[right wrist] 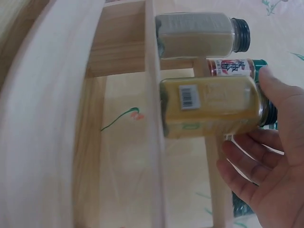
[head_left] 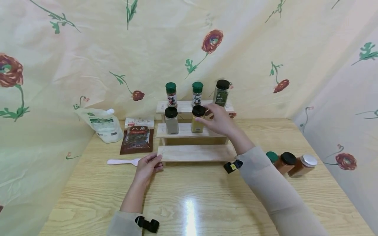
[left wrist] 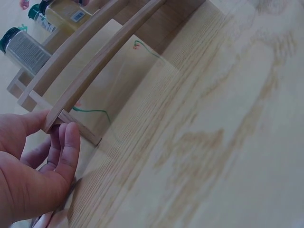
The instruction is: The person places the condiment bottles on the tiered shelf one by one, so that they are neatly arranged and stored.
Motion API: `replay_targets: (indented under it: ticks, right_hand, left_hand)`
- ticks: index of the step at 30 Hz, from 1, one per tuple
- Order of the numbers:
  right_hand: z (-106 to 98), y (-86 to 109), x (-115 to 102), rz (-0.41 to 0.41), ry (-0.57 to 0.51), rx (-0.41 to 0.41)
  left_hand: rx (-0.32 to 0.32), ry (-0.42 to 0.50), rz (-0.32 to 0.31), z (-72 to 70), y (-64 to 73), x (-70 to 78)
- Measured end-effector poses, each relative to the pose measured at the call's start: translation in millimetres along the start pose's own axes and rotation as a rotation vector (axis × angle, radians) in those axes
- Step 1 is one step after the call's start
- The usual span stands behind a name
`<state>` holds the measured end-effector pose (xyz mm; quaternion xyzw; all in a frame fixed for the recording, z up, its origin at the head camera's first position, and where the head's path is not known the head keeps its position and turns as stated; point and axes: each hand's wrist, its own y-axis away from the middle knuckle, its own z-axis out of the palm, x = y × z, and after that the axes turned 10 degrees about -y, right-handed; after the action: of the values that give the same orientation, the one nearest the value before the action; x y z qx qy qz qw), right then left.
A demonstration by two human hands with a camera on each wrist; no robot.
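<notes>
Your right hand: thumb, fingers curled round black lid of yellow-filled clear jar, upright on middle tier. Your left hand pinches corner of pale wooden rack. Five jars racked; seemingly three left: green-, black-, silver-lidded jars, right.

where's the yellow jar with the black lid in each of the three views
Head: yellow jar near picture centre, on the middle shelf, by the right hand.
Left wrist: yellow jar at top left, against the upper edge.
Right wrist: yellow jar right of centre, appearing sideways.
Shared landmark: the grey jar, its neighbour in all three.
</notes>
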<state>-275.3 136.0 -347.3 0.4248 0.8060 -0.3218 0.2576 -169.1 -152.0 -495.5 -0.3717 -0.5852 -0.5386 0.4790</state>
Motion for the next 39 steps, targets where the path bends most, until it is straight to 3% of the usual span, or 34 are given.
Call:
replay_targets:
  ticks: [9,17,29,39]
  right_hand:
    - [-6.1,32.9,22.0,0.000,-0.107,0.103]
    - [-16.9,60.5,35.5,-0.027,-0.114,0.123]
    - [-36.1,103.6,52.4,-0.059,0.005,0.137]
    - [-57.0,142.7,65.1,0.015,0.076,0.140]
  left_hand:
    - [0.004,-0.001,-0.007,0.3,1.8,0.1]
    - [-0.007,0.004,-0.008,0.3,4.4,2.4]
    - [0.004,-0.001,-0.011,0.8,1.1,-0.1]
    - [0.001,0.000,-0.005,1.0,2.5,-0.3]
